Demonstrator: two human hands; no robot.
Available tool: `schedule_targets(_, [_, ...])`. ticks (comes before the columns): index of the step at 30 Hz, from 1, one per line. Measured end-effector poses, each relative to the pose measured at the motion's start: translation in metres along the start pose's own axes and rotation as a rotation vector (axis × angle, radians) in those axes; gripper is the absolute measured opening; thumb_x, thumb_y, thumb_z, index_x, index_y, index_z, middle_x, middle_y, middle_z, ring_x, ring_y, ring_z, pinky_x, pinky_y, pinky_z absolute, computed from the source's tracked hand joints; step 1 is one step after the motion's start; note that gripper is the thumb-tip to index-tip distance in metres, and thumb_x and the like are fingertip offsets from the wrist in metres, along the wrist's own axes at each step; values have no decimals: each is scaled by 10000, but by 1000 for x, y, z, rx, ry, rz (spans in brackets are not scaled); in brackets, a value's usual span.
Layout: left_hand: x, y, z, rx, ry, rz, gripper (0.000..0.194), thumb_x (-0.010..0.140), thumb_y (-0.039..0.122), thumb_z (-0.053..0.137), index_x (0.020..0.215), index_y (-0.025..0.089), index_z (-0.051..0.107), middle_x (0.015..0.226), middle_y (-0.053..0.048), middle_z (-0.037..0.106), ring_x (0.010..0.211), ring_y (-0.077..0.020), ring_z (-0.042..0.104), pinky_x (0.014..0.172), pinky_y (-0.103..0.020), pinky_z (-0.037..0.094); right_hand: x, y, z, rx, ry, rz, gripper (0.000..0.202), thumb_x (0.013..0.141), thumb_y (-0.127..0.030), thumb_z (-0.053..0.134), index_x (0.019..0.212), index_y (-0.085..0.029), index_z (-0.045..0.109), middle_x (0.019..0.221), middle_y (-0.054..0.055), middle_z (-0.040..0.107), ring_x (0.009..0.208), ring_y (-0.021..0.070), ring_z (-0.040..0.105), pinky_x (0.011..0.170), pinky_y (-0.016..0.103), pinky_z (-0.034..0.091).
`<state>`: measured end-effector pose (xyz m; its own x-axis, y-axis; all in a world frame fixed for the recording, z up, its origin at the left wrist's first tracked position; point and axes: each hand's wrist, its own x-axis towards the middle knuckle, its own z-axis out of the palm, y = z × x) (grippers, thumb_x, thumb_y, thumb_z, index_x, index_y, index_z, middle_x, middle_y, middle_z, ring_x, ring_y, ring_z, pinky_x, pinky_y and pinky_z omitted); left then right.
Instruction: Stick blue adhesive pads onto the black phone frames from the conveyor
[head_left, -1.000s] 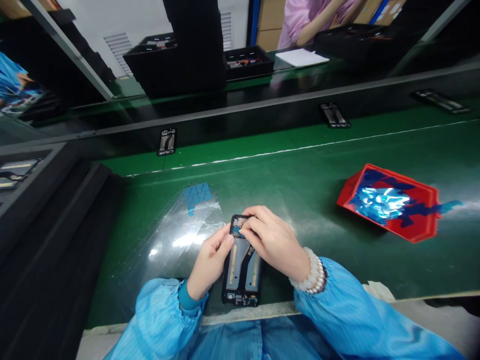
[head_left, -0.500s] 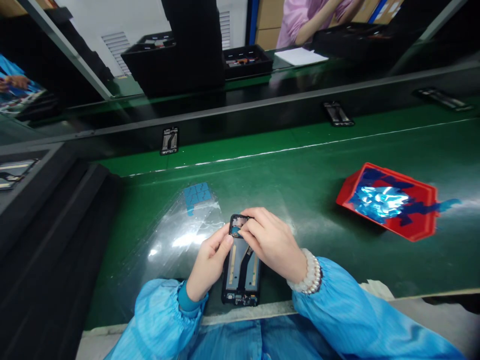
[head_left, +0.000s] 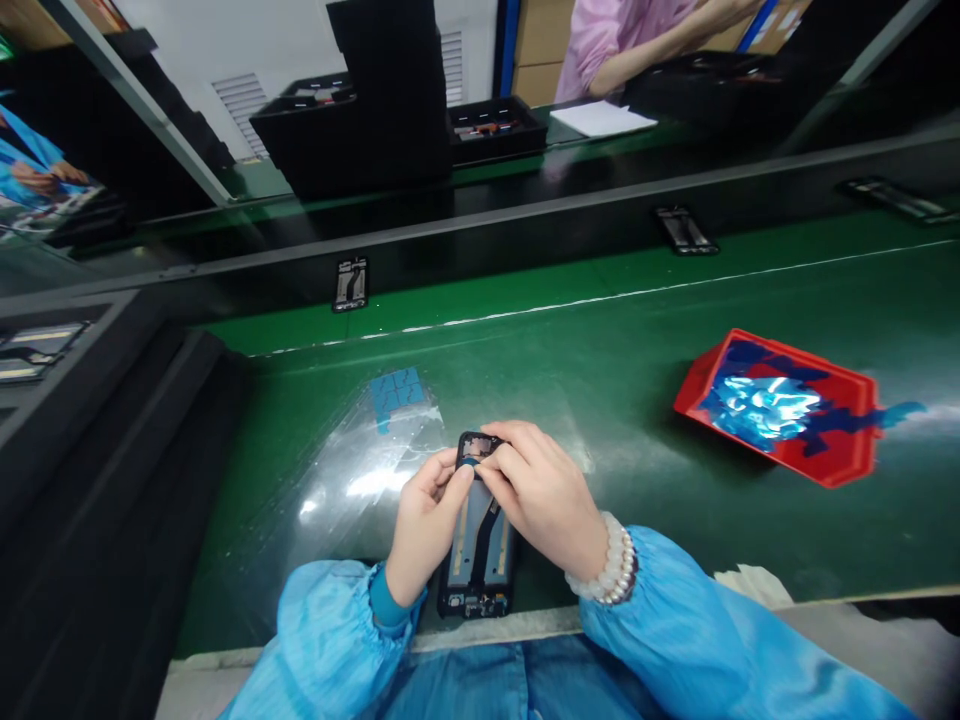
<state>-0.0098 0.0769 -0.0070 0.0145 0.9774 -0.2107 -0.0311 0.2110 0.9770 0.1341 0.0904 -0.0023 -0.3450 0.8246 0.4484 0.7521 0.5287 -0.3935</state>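
Note:
An opened phone body (head_left: 480, 545), black-framed with a grey inside and a black flex cable, lies lengthwise in front of me at the table's near edge. My left hand (head_left: 424, 520) is closed at its upper left side, fingers against the frame and thumb tip over the inside. A small blue film piece (head_left: 469, 462) shows near the top end, by the left thumb tip. From the right, my right hand (head_left: 544, 490) pinches at this film, thumb and index finger together; the fingertips partly hide it. Beyond the phone lies a clear sheet with blue film stickers (head_left: 397, 388).
A red bin (head_left: 840, 455) with shiny blue film scraps stands at the right. Black trays (head_left: 202, 400) are stacked on the left. More phone bodies (head_left: 351, 284) lie on the green strip behind. Across the partition, a person in a pink sleeve (head_left: 600, 45) works near black trays.
My left thumb has moved right and inward, toward the blue film. My right hand stays pinched near the phone's top. Phone bodies behind appear slightly farther right.

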Motion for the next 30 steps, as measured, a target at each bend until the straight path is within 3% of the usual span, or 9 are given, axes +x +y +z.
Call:
schedule_targets(5, [-5, 3, 11, 93, 137, 138, 90, 794, 218, 565, 868, 178, 598, 847, -27, 712, 797, -160, 672, 747, -271, 511, -6, -11, -3, -18, 89, 63, 132, 875, -222, 479, 855, -183, 603, 1185, 120, 558, 1108, 277, 469, 879, 441, 410])
schedule_targets(12, [-13, 1, 13, 120, 160, 203, 89, 831, 228, 535, 894, 186, 581, 885, -26, 709, 818, -149, 672, 747, -257, 510, -8, -28, 2, 157, 238, 266, 93, 838, -197, 514, 757, -203, 560, 1213, 114, 488, 1162, 287, 410, 931, 500, 373])
schedule_targets(14, [-13, 0, 12, 126, 173, 208, 91, 828, 234, 543, 895, 186, 578, 874, -25, 706, 807, -148, 671, 734, -252, 511, -8, -28, 6, 184, 276, 289, 42, 840, -195, 507, 839, -204, 547, 1254, 129, 442, 1192, 294, 391, 939, 522, 366])
schedule_targets(17, [-13, -1, 11, 134, 211, 204, 77, 816, 229, 553, 874, 184, 578, 813, -14, 703, 755, -144, 670, 695, -242, 513, -6, -17, 7, 222, 372, 327, 500, 769, -275, 631, 1208, -178, 412, 1338, 187, 343, 1248, 323, 340, 965, 534, 359])
schedule_targets(19, [-13, -1, 10, 140, 214, 202, 84, 815, 225, 550, 880, 183, 584, 806, -10, 706, 747, -144, 672, 693, -240, 513, -4, -8, 4, 356, 309, 361, 798, 705, -317, 698, 1344, -166, 247, 1344, 201, 351, 1215, 312, 399, 944, 495, 409])
schedule_targets(20, [-13, -1, 10, 144, 206, 203, 99, 820, 226, 545, 897, 184, 590, 826, -12, 710, 763, -145, 673, 706, -241, 512, -2, -5, 3, 464, 224, 381, 813, 700, -318, 700, 1351, -175, 235, 1314, 185, 407, 1164, 289, 464, 915, 460, 446])
schedule_targets(23, [-14, -3, 8, 177, 175, 207, 167, 842, 242, 526, 983, 195, 601, 920, -17, 716, 849, -154, 671, 765, -246, 506, 2, -6, 1, 763, 26, 480, 480, 743, -281, 635, 1160, -202, 412, 1008, 72, 619, 870, 193, 631, 762, 340, 531])
schedule_targets(26, [-13, -6, 5, 256, 182, 236, 222, 861, 266, 508, 1051, 210, 607, 990, -22, 710, 914, -170, 658, 802, -256, 495, 4, -15, 1, 829, 88, 549, 237, 751, -254, 598, 933, -217, 450, 800, -1, 619, 700, 150, 631, 648, 273, 531])
schedule_targets(30, [-10, -8, 2, 359, 193, 274, 250, 864, 305, 511, 1078, 220, 609, 1016, -30, 707, 923, -188, 656, 807, -266, 494, 2, -19, 2, 796, 131, 502, 180, 782, -240, 545, 942, -215, 466, 829, 8, 597, 744, 153, 614, 660, 268, 517])
